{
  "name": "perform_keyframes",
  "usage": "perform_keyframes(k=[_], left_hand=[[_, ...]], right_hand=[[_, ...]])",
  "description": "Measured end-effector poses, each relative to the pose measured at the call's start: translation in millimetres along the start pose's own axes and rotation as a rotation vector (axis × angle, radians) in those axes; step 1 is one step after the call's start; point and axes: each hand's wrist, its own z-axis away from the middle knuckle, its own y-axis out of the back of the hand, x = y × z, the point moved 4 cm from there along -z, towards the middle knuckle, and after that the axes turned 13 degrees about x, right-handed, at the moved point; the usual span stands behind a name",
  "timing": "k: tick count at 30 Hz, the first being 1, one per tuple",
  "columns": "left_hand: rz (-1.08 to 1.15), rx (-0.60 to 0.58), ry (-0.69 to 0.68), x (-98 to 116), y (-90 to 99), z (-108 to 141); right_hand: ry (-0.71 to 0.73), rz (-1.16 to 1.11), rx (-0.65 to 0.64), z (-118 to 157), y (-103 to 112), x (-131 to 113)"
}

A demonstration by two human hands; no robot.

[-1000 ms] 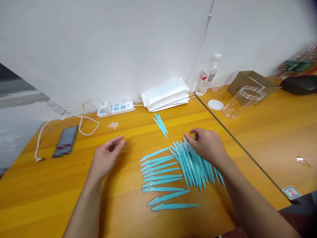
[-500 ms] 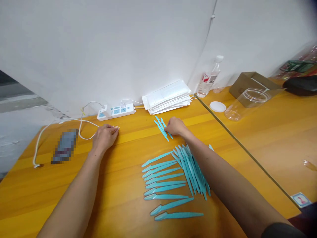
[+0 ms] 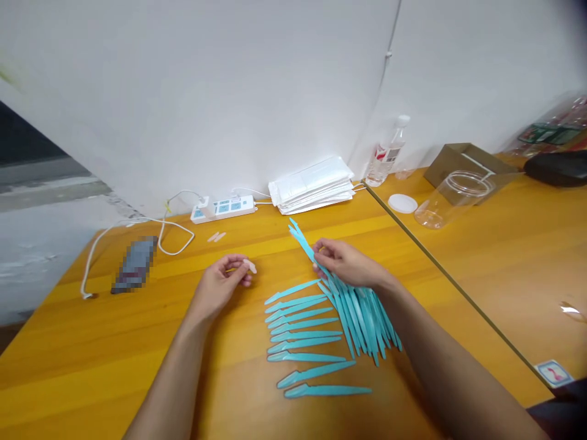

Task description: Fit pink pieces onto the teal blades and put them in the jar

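Observation:
Between thumb and fingers, my left hand [image 3: 224,280] holds a small whitish piece [image 3: 250,266] above the table. My right hand [image 3: 337,260] pinches a few turquoise sticks [image 3: 300,237], whose tips point up and left. Under and beside that hand lies a fanned heap of turquoise sticks [image 3: 360,315]. Left of the heap, several more turquoise sticks [image 3: 306,340] lie in a column, roughly side by side. Two small pale pieces [image 3: 217,237] rest near the power strip.
Along the wall are a white power strip [image 3: 223,209], a stack of white packets [image 3: 312,185] and a bottle [image 3: 385,153]. Farther right are a white lid [image 3: 402,203], a clear jar [image 3: 452,200] and a cardboard box [image 3: 472,162]. A blurred-out dark object [image 3: 135,264] lies left.
My left hand has moved right and nearer, now with a whitish piece showing in it. My right hand has lifted the separate sticks and come back over the heap. Two pale pieces are now uncovered.

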Motion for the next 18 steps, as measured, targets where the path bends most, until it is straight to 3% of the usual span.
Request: perform_keyframes(k=[3, 7, 18], left_hand=[[0.316, 0.111, 0.08, 7, -9.7, 28], [0.417, 0.267, 0.114, 7, -15.4, 47], [0.346, 0.198, 0.108, 1, -28.7, 54]], right_hand=[[0.004, -0.361, -0.127, 30, -19, -8], [-0.032, -0.458, -0.159, 46, -38, -6], [-0.042, -0.476, -0.187, 45, -44, -3]])
